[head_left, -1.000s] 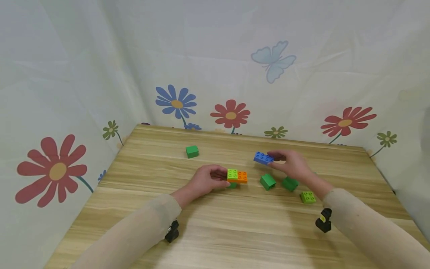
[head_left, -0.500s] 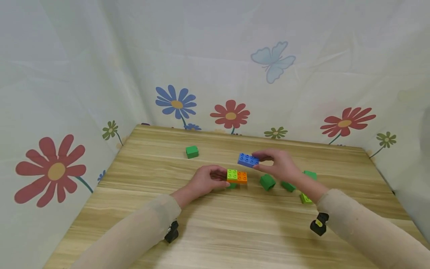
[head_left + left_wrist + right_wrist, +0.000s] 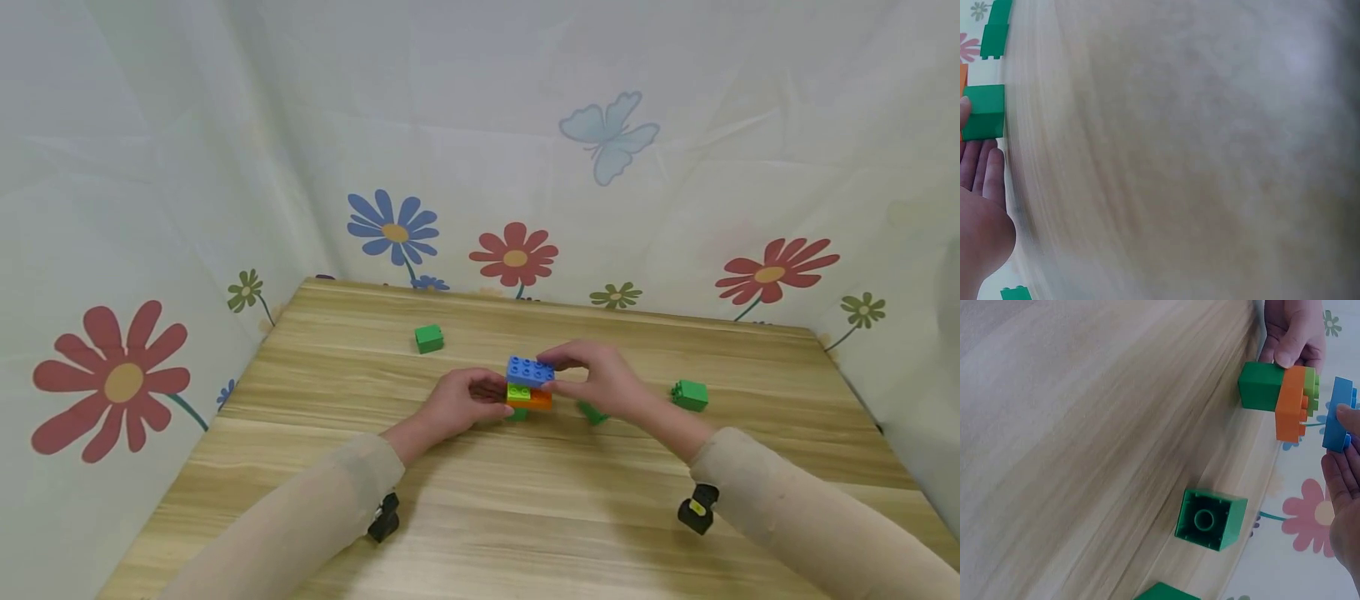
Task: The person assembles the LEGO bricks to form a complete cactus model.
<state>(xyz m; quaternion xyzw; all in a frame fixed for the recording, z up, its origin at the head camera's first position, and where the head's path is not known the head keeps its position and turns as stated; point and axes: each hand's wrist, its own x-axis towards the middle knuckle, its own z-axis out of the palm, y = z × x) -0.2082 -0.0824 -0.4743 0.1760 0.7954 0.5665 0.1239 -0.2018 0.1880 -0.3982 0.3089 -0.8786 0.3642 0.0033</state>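
Observation:
My left hand (image 3: 457,408) grips a small stack of toy building bricks: a green block (image 3: 1260,386) at the bottom, an orange brick (image 3: 542,401) across it and a lime brick (image 3: 517,393) on one end of the orange. Between thumb and fingers, my right hand (image 3: 603,382) pinches a blue eight-stud brick (image 3: 527,372). In the head view the blue brick overlaps the stack from above. A narrow gap shows between the blue brick and the lime studs in the right wrist view. The left wrist view catches only part of the left hand and the green block (image 3: 985,112).
One green block (image 3: 429,338) lies at the back left of the wooden table (image 3: 480,517), another (image 3: 690,395) beyond the right forearm. Just right of the stack a tipped green block (image 3: 1210,519) shows its hollow underside. A flower-print sheet (image 3: 480,125) hangs behind the table.
My right hand has carried the blue brick leftward and slightly nearer, from the stack's back right to over it. Its forearm now hides the loose lime brick. The left hand has stayed still.

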